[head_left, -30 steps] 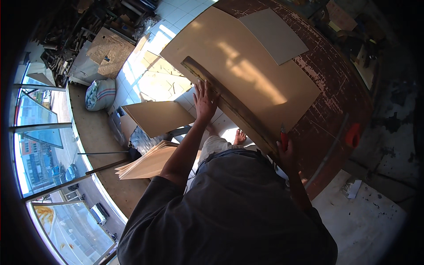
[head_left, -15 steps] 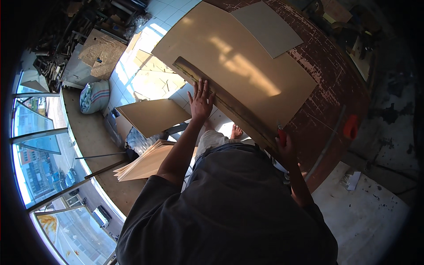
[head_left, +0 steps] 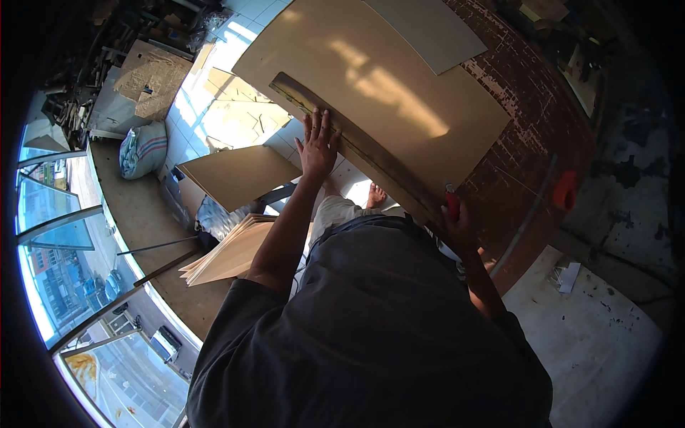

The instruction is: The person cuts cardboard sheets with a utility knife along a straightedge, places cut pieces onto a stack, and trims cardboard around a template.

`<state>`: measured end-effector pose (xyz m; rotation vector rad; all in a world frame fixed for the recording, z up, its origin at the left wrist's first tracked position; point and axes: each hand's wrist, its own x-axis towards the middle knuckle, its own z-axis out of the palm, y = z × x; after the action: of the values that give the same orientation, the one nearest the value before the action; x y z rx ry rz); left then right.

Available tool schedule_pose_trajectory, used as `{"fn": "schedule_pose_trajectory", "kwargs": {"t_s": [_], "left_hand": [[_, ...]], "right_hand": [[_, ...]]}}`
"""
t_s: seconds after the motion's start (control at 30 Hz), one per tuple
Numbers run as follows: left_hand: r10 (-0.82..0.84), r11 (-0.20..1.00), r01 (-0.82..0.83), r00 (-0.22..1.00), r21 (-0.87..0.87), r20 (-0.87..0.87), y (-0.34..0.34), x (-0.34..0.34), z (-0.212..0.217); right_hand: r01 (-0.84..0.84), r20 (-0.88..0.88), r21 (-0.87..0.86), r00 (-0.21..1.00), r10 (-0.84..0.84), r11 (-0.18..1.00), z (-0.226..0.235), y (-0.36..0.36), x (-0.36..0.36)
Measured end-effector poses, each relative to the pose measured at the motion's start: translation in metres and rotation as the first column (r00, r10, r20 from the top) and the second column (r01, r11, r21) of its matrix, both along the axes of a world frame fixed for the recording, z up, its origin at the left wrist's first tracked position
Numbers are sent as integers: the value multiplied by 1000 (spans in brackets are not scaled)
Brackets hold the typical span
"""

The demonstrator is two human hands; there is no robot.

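Note:
A large brown sheet of board lies on a worn reddish-brown table. Along its near edge runs a long, dark, narrow straightedge. My left hand presses flat on the straightedge towards its far-left end, fingers spread. At the other end, my right hand is closed round a red-handled utility knife. The knife's tip points away from me, over the sheet beside the straightedge; whether it touches the board I cannot tell. Part of the right hand's fingers is hidden.
A smaller grey sheet overlaps the brown one. A red ring-shaped object is at the table's right. To my left are a leaning brown panel, a stack of thin sheets and a stuffed sack. Windows line the far left.
The whole scene has shifted slightly upward in the picture. Both hands, the straightedge and the knife keep about the same places on the board.

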<state>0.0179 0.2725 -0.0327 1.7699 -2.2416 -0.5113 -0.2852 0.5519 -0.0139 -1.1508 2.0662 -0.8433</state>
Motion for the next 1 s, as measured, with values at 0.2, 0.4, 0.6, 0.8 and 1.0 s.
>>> {"fn": "schedule_pose_trajectory", "kwargs": {"t_s": [0.2,0.4,0.6,0.8,1.0], "left_hand": [[-25,999,25,1000,-48,17,-2,7,-10],[-51,996,51,999,-69,13,-6,7,-15],[-53,998,55,997,-42,48,-4,4,-9],[-45,998,48,997,-33,63,-3,5,-10],[-46,998,48,997,-37,65,-4,5,-12]], "right_hand": [[74,13,35,997,-75,997,7,1,6],[164,-124,59,980,-155,985,2,6,6],[153,-349,-86,921,-173,985,2,2,6],[214,-266,-30,940,-214,976,4,-2,4],[171,-292,-62,939,-182,983,-6,2,-1]]}}
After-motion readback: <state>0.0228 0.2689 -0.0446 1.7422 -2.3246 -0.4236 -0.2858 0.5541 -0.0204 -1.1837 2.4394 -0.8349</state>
